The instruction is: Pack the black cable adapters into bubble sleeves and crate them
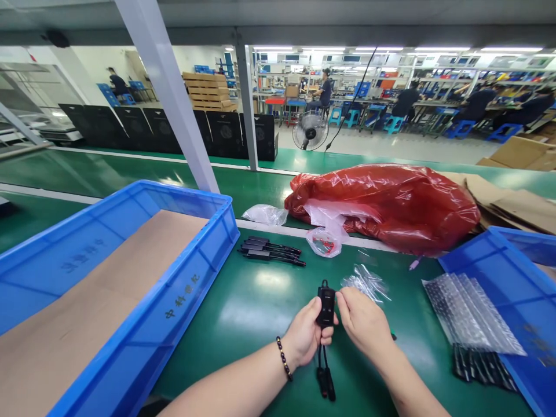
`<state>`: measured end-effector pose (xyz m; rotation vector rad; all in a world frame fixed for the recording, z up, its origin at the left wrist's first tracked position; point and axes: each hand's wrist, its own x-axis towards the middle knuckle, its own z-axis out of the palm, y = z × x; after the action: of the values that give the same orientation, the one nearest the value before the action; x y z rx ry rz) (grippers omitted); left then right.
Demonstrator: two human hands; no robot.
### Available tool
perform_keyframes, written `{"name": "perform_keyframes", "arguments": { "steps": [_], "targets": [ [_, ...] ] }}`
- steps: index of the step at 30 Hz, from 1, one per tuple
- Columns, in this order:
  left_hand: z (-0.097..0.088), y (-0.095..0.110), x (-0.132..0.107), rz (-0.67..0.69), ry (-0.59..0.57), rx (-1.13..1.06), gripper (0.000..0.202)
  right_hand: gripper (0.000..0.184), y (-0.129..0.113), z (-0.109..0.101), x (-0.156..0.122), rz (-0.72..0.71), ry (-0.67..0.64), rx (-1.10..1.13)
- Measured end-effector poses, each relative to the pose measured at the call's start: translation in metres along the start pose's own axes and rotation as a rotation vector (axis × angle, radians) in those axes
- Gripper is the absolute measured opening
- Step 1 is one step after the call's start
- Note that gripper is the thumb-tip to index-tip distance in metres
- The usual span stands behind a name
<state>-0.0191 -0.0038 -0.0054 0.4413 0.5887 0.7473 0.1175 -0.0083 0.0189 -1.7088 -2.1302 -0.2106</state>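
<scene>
My left hand [306,333] is closed around a small black box-shaped device [326,307] with a loop at its top. Two short black cables with plug-like ends [325,382] hang from its lower end. At the device's right edge, my right hand [362,318] has its fingers curled in a pinch; whatever they hold is hidden. Several similar black devices with cables [264,250] lie side by side on the green table [243,307]. Clear plastic strips or small bags [367,282] lie just beyond my right hand. Behind them is a clear bag with small red parts [325,242].
A blue bin [191,289] lined with cardboard stands left. Another blue bin [478,249] is at right, with bubble-wrap pouches [471,313] against it, black items under them. A large red plastic bag [391,202] lies at the back. A post [169,92] rises behind the left bin.
</scene>
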Motion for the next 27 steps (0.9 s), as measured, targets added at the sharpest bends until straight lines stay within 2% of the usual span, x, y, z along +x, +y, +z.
{"name": "perform_keyframes", "arguments": {
  "steps": [5, 11, 20, 27],
  "targets": [
    [0.0001, 0.0002, 0.0003, 0.003, -0.003, 0.010, 0.043, 0.033, -0.0008, -0.0001, 0.0013, 0.022, -0.017, 0.088],
    [0.0001, 0.0007, 0.0001, 0.002, -0.021, 0.010, 0.042, 0.036, 0.0014, -0.0038, 0.0061, 0.111, -0.157, 0.280],
    [-0.0010, -0.0001, -0.0002, 0.016, -0.022, 0.008, 0.042, 0.036, -0.0002, 0.0012, 0.0021, 0.014, 0.023, 0.088],
    [-0.0007, -0.0007, -0.0001, 0.020, -0.033, 0.006, 0.042, 0.036, 0.0005, 0.0000, 0.0021, 0.034, -0.018, 0.156]
  ]
}}
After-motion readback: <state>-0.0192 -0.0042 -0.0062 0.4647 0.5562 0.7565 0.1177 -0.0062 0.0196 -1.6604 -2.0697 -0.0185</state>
